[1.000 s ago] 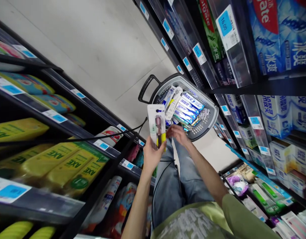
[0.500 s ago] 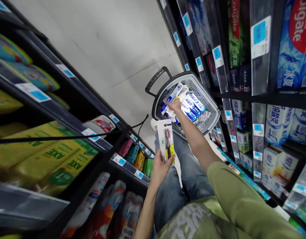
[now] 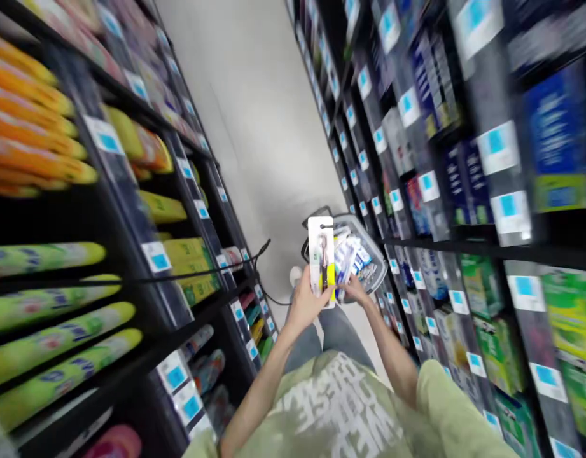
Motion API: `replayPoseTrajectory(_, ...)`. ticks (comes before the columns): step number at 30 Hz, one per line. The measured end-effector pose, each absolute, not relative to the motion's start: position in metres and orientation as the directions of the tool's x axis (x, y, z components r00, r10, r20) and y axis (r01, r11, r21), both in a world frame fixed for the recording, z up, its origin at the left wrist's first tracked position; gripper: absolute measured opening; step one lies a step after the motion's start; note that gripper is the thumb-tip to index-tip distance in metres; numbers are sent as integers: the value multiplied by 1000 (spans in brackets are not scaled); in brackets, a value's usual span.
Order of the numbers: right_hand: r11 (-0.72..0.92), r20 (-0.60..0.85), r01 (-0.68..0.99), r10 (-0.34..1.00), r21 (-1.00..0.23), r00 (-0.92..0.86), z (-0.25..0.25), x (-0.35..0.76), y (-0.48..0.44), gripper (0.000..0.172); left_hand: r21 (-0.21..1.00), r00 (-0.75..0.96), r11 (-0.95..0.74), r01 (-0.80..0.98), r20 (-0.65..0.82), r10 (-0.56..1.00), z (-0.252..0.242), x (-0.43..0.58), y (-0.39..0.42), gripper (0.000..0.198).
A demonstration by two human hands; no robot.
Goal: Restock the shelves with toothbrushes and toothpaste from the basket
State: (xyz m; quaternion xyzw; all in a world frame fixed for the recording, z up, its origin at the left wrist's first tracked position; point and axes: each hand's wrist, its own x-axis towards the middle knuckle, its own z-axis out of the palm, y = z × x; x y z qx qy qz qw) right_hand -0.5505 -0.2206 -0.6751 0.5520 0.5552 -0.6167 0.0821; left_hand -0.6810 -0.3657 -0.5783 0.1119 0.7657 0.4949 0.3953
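Note:
My left hand (image 3: 306,304) is closed round the lower end of a toothbrush blister pack (image 3: 320,256), white card with a dark brush and a yellow strip, held upright. Just behind the pack stands a grey shopping basket (image 3: 376,257) with a black handle, holding several blue and white toothpaste boxes (image 3: 350,257). My right hand (image 3: 357,290) reaches to the basket's near edge, partly hidden behind the pack. Its fingers look curled, but motion blur hides whether it grips anything.
Black shelves line both sides of a narrow aisle. Yellow and orange packs (image 3: 44,261) fill the left shelves. Toothpaste boxes with blue price tags (image 3: 507,210) fill the right ones. A pale floor (image 3: 264,127) runs ahead. A black cable (image 3: 202,270) hangs across the left.
The view has swung up along the aisle and blurred. My left hand has lifted the toothbrush pack in front of the basket. My right hand has drawn back from inside the basket to its near edge.

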Motion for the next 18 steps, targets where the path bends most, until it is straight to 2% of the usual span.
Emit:
replayPoseTrajectory(3, -310, -657, 622, 597, -719, -461, -581, -519, -229, 21, 913, -702, 380, -150, -369, 609, -494, -681, -335, 75)
replayPoseTrajectory(6, -236, -488, 484, 714, -843, -502, -508, -490, -233, 33, 964, -772, 264, -4, -171, 612, -409, -670, -306, 92)
replayPoseTrajectory(9, -263, -331, 207, 831, -942, -446, -455, -458, -239, 43, 981, -779, 94, 171, 76, 622, -334, -649, -285, 92)
replayPoseTrajectory(11, -250, -231, -10, 905, -968, -357, -428, -439, -247, 50, 963, -725, -3, 270, 205, 657, -293, -633, -277, 90)
replayPoseTrajectory(13, -180, -138, -158, 960, -971, -242, -408, -424, -256, 51, 930, -652, -69, 361, 305, 695, -260, -618, -273, 88)
replayPoseTrajectory(15, -117, -81, -242, 985, -963, -151, -391, -418, -264, 48, 888, -581, -122, 443, 389, 715, -234, -606, -272, 85)
replayPoseTrajectory(18, -54, -17, -312, 993, -948, -121, -364, -422, -263, 48, 824, -497, -200, 530, 493, 714, -206, -591, -271, 83)
